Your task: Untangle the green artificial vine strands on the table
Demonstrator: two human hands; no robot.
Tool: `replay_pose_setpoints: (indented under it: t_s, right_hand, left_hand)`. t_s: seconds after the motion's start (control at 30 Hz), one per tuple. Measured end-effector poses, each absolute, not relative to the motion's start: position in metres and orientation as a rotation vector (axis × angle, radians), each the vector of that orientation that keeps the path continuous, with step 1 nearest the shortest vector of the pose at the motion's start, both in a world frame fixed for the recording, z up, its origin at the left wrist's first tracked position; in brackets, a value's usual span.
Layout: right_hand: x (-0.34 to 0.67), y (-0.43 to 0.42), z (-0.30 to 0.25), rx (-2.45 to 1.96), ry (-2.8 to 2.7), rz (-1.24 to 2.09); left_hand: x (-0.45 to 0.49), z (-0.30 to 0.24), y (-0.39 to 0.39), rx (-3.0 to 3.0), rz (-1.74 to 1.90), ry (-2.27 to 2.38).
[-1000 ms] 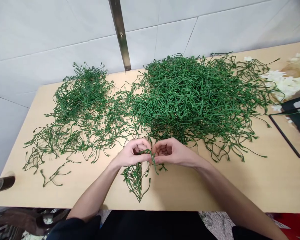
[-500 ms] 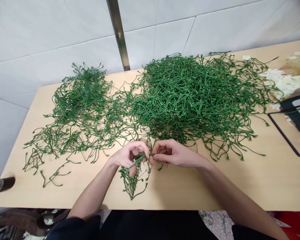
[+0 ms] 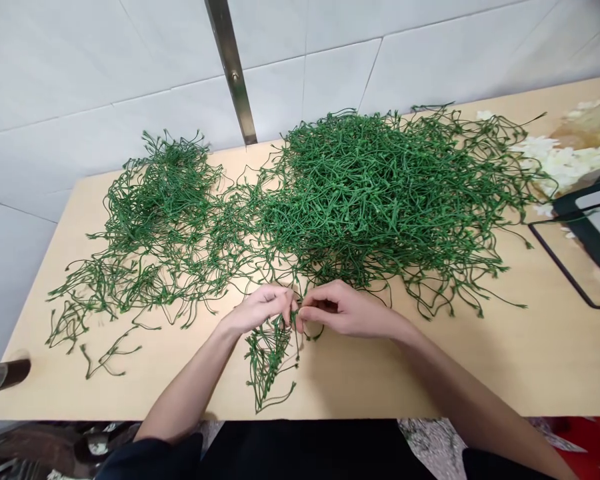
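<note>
Near the front middle of the table, my left hand [image 3: 266, 309] is closed around a small bunch of thin green artificial stems [image 3: 267, 367] that hangs below the fingers toward the table edge. My right hand [image 3: 343, 309] meets it fingertip to fingertip, thumb and forefinger pinched on a stem end at the left hand's fingers. The exact pinch point is partly hidden. Just beyond both hands lies a large tangled heap of the same green stems [image 3: 370, 187]. A looser pile [image 3: 160, 193] spreads to the left.
White petal-like flowers [image 3: 560, 160] lie at the right, beside a black-framed object [image 3: 590, 220]. A dark brown cylinder [image 3: 7, 375] rests at the left front corner. Behind the wooden table [image 3: 430, 380] stands a tiled wall with a metal strip [image 3: 233, 73].
My left fingers have curled in over the bunch, which now hangs slightly lower. My right hand stays pinched beside them. The view has shifted a little.
</note>
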State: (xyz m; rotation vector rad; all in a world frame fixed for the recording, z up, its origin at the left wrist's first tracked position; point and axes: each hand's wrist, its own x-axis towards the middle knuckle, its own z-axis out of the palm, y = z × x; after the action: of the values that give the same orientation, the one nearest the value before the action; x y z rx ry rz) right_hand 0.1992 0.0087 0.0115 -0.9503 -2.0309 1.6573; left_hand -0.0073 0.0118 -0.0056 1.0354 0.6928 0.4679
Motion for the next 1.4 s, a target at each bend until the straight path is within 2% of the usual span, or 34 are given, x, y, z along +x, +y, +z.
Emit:
replay_pose_setpoints:
  t_s: [0.23,0.43,0.57,0.8,1.17,1.4]
  right_hand:
    - [0.191,0.004,0.002,-0.931,-1.905,1.699]
    - [0.190,0.002,0.004,-0.906,-1.866,1.770]
    - [0.187,0.000,0.008,-0.961,-1.938,1.670]
    - [0.182,-0.003,0.003,-0.804,-2.174,1.418]
    - [0.178,-0.005,0.004,-0.783,-1.893,1.304]
    - [0.172,-0.010,0.005,-0.638,-1.782,1.263]
  left_hand:
    - [-0.008,-0.004,0.006,0.907,0.427,0.684]
    - [-0.012,-0.005,0.010,1.128,0.290,0.697]
    - [-0.016,-0.006,0.013,1.339,0.216,0.599]
    - [-0.013,0.001,0.013,1.430,0.236,0.641]
    - [0.004,-0.004,0.000,1.429,0.709,0.767]
    - [0.005,-0.010,-0.006,1.459,0.819,0.687]
